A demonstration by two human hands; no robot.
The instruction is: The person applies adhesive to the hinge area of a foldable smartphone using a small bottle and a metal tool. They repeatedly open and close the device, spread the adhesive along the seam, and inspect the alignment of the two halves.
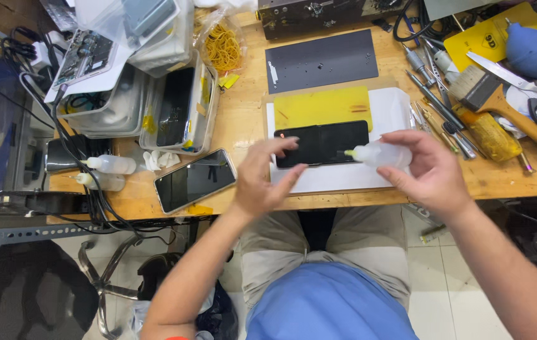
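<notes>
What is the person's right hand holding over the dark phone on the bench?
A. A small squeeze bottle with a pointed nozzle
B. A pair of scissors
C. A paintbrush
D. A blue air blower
A: the right hand grips a small translucent squeeze bottle lying sideways, its nozzle aimed at the dark phone, while the left hand rests its fingers on the phone's left end.

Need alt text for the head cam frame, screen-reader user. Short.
Seen from above, a person's right hand holds a small clear squeeze bottle, nozzle toward a black phone lying on white paper. The left hand hovers over the phone's left end. The wooden workbench is cluttered: a second phone, plastic bins, a brush and hand tools.
</notes>
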